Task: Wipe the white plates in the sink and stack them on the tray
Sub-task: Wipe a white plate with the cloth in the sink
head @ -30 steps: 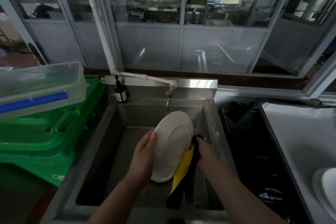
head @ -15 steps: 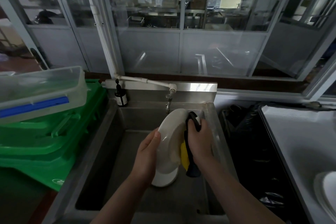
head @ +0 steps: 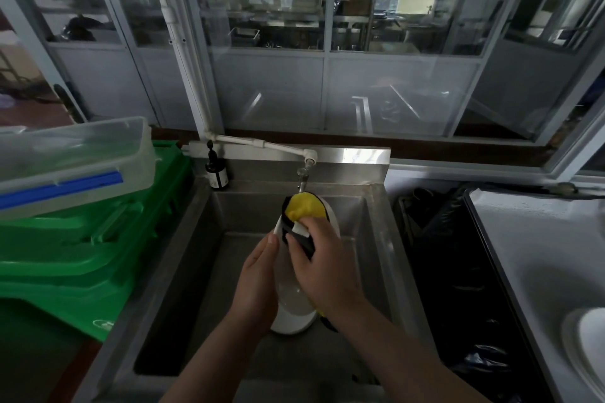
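**Plate held on edge over the sink, cloth on its face**

The left hand grips a white plate by its left rim, thumb along the front edge, holding it nearly upright above the middle of the sink. The right hand pinches a yellow-and-black cloth with curled fingers and presses it against the plate's face; the cloth's yellow part bulges over the plate's top rim, just under the tap. The plate's lower rim hangs above the sink floor, not clearly touching it.

A dark bottle stands at the sink's back left corner. Left of the sink lie stacked green lids with a clear box on top. At the right edge of the view, another white plate rests on a grey tray.
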The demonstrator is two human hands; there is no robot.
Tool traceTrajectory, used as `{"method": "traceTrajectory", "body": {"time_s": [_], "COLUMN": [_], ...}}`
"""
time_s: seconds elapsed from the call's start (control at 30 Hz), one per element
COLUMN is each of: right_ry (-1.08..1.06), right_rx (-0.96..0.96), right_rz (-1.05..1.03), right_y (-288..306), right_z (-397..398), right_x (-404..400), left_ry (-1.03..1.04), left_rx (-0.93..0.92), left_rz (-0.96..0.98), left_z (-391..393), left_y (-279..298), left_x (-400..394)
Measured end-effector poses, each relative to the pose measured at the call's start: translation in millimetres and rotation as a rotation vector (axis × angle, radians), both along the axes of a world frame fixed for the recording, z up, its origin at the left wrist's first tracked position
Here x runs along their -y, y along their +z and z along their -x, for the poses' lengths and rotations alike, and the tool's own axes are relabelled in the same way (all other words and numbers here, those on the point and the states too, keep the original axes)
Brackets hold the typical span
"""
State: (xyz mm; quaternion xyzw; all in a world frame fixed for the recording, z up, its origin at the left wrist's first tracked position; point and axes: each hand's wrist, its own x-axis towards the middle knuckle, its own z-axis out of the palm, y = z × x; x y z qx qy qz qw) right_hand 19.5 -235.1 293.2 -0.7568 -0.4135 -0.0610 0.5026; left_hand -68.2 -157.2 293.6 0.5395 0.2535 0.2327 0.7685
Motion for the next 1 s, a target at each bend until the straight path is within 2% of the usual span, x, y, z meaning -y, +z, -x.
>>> {"method": "traceTrajectory", "body": {"time_s": [0.2,0.37,0.5,0.67,0.9,1.0], "right_ry": [0.172,0.229,0.108,-0.006,-0.093,-0.165], "right_rx": [0.091,0.275,0.136,0.057,-0.03,-0.14], "right_rz": [0.112,0.242,0.137,0.071,0.113,0.15], "right_y": [-17,-22,-15,-17,-20,-18], "right_z": [14,8,-3,-25,-47,-52], "right_x": [2,4,0,-2,9,14], "left_ry": [0.085,0.113,0.094,0.128,0.18,0.172], "left_rx": [-0.016,-0.013,-0.027,-0.038,-0.02,-0.022], "left_rz": [0.04,0.036,0.04,0.042,0.105,0.096], "left_z": [2,5,7,8,4,1], "left_y": [-5,-8,-14,-15,-13,-12], "left_x": [-4,-7,-9,-6,-7,-7]}}
